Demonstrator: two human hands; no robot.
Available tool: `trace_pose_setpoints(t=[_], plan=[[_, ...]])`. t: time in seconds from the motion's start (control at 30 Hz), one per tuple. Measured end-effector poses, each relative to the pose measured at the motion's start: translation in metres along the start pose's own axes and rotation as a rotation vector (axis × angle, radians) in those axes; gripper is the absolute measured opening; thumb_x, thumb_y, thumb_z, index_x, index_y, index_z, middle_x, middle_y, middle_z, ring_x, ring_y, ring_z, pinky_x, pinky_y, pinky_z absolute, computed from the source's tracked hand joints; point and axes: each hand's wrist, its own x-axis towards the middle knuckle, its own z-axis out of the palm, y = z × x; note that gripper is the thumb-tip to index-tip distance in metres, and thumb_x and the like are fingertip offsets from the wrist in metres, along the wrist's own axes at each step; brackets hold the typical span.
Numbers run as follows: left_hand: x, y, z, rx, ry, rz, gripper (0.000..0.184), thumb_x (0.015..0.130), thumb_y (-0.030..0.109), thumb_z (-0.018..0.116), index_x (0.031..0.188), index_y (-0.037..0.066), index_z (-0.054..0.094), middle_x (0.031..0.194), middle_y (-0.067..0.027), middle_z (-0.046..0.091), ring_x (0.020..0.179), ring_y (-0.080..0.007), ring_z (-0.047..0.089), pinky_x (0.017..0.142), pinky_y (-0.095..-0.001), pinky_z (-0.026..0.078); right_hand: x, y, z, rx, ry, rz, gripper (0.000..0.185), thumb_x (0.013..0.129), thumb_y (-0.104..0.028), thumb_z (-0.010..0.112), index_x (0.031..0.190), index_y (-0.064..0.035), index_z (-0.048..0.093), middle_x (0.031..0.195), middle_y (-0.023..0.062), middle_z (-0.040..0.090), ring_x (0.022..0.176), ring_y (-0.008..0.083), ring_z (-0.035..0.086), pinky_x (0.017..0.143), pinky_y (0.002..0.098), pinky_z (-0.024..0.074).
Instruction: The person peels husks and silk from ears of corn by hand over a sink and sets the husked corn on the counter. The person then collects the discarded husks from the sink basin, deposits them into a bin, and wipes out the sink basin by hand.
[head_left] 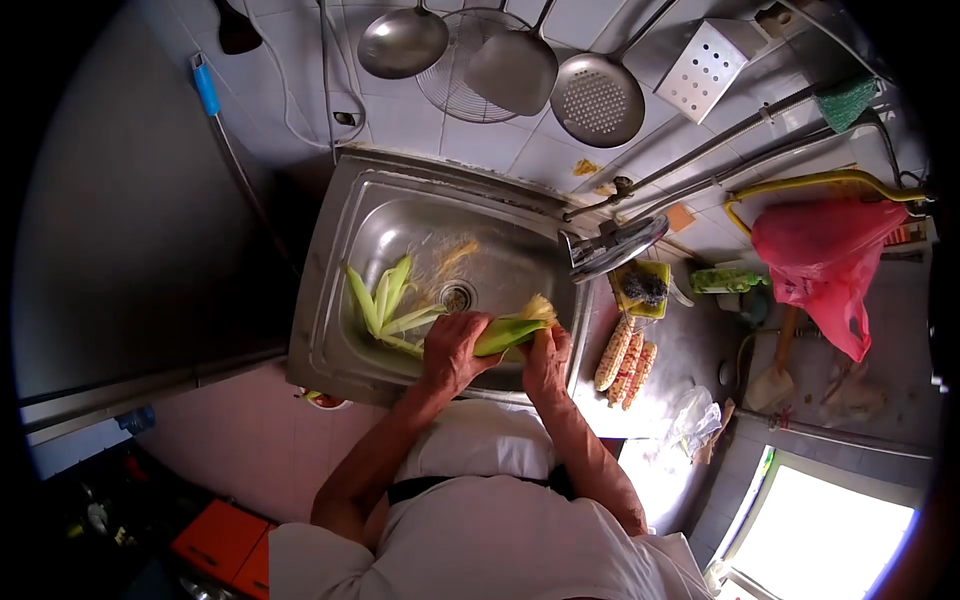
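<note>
An ear of corn [508,334], still wrapped in green husk with pale silk at its right end, lies across both hands over the front of the steel sink [400,178]. Around its left end my left hand [456,346] is closed. My right hand [546,356] grips the silk end, fingers bent against the husk. Peeled husk leaves [388,295] rest in the left part of the basin, some reaching toward my left hand. Loose yellow silk [458,255] lies on the sink floor near the drain [458,296].
Three husked corn cobs [627,362] lie on the counter right of the sink, below a yellow tray holding a dark scrubber [644,288]. The faucet [618,248] juts over the sink's right edge. Ladles and a skimmer [598,100] hang behind; a red bag [826,262] hangs at right.
</note>
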Motion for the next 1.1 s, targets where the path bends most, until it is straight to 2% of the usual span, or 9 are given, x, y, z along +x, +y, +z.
trace_pose_setpoints(t=[0.17, 0.2, 0.3, 0.33, 0.4, 0.53, 0.73, 0.87, 1.1], plan=[[-0.005, -0.002, 0.000, -0.153, -0.107, -0.040, 0.059, 0.068, 0.028, 0.092, 0.115, 0.006, 0.065, 0.100, -0.0118, 0.069, 0.093, -0.0320, 0.067, 0.081, -0.0416, 0.053, 0.006, -0.003, -0.027, -0.612, -0.301, -0.188, 0.043, 0.104, -0.036, 0.047, 0.121, 0.0011, 0.061, 0.099, 0.0088, 0.064, 0.086, 0.0183, 0.063, 0.077, 0.0329, 0.0522], [-0.010, -0.004, 0.000, -0.168, -0.134, -0.012, 0.059, 0.068, 0.028, 0.092, 0.115, 0.006, 0.065, 0.100, -0.0118, 0.069, 0.093, -0.0320, 0.067, 0.081, -0.0416, 0.053, 0.018, -0.005, -0.038, -0.400, -0.474, 0.230, 0.049, 0.102, -0.050, 0.052, 0.113, -0.0037, 0.063, 0.086, 0.0053, 0.063, 0.065, 0.0104, 0.056, 0.053, 0.0259, 0.0468], [-0.025, -0.017, 0.008, -0.253, -0.185, -0.198, 0.060, 0.070, 0.031, 0.091, 0.117, 0.004, 0.065, 0.109, -0.0139, 0.069, 0.101, -0.0326, 0.066, 0.087, -0.0419, 0.053, 0.042, 0.096, -0.110, -0.094, -0.342, 0.500, 0.036, 0.100, -0.040, 0.057, 0.106, -0.0046, 0.064, 0.075, 0.0007, 0.059, 0.056, 0.0092, 0.053, 0.044, 0.0240, 0.0412], [-0.032, -0.019, 0.011, -0.345, -0.206, -0.258, 0.059, 0.075, 0.028, 0.089, 0.122, 0.003, 0.063, 0.113, -0.0145, 0.068, 0.105, -0.0325, 0.065, 0.090, -0.0418, 0.052, 0.039, 0.085, -0.079, -0.407, -0.520, -0.106, 0.027, 0.099, -0.028, 0.056, 0.104, -0.0035, 0.064, 0.070, 0.0051, 0.056, 0.055, 0.0161, 0.053, 0.048, 0.0295, 0.0440], [-0.034, -0.012, 0.010, -0.437, -0.148, -0.284, 0.053, 0.091, 0.028, 0.075, 0.131, 0.000, 0.056, 0.124, -0.0180, 0.063, 0.116, -0.0337, 0.060, 0.100, -0.0424, 0.047, 0.032, 0.071, -0.032, -0.982, -0.455, -0.622, 0.018, 0.097, -0.017, 0.054, 0.099, -0.0020, 0.064, 0.068, 0.0144, 0.054, 0.058, 0.0281, 0.056, 0.056, 0.0381, 0.0487], [-0.037, -0.027, 0.016, -0.418, -0.088, -0.351, 0.050, 0.105, 0.037, 0.051, 0.132, -0.006, 0.051, 0.128, -0.0220, 0.058, 0.118, -0.0340, 0.055, 0.104, -0.0437, 0.041, 0.003, -0.006, 0.033, -0.998, -0.187, 0.090, 0.039, 0.095, -0.035, 0.053, 0.092, -0.0001, 0.069, 0.085, 0.0258, 0.068, 0.087, 0.0437, 0.068, 0.076, 0.0531, 0.0540], [-0.025, -0.016, 0.021, -0.280, 0.005, -0.250, 0.043, 0.107, 0.030, 0.052, 0.124, -0.010, 0.056, 0.111, -0.0228, 0.065, 0.097, -0.0337, 0.064, 0.084, -0.0408, 0.052, -0.003, -0.015, 0.041, -1.027, -0.168, 0.036, 0.044, 0.097, -0.039, 0.053, 0.087, -0.0006, 0.070, 0.084, 0.0263, 0.069, 0.086, 0.0440, 0.069, 0.077, 0.0510, 0.0555], [-0.020, -0.031, 0.029, 0.247, 0.039, -0.479, 0.041, 0.106, 0.028, 0.055, 0.108, -0.013, 0.064, 0.094, -0.0277, 0.068, 0.085, -0.0340, 0.067, 0.075, -0.0447, 0.053, -0.007, -0.001, 0.057, -0.926, -0.089, -0.096, 0.044, 0.095, -0.041, 0.057, 0.087, 0.0006, 0.070, 0.081, 0.0263, 0.069, 0.082, 0.0447, 0.069, 0.074, 0.0514, 0.0557], [0.020, -0.063, 0.020, -0.737, -0.016, -1.208, 0.044, 0.105, 0.038, 0.050, 0.107, -0.003, 0.067, 0.094, -0.0200, 0.068, 0.086, -0.0320, 0.067, 0.082, -0.0419, 0.056, 0.005, 0.018, 0.045, -1.110, -0.282, -0.191, 0.027, 0.081, -0.025, 0.065, 0.087, 0.0015, 0.069, 0.075, 0.0243, 0.068, 0.078, 0.0439, 0.069, 0.069, 0.0521, 0.0545]])
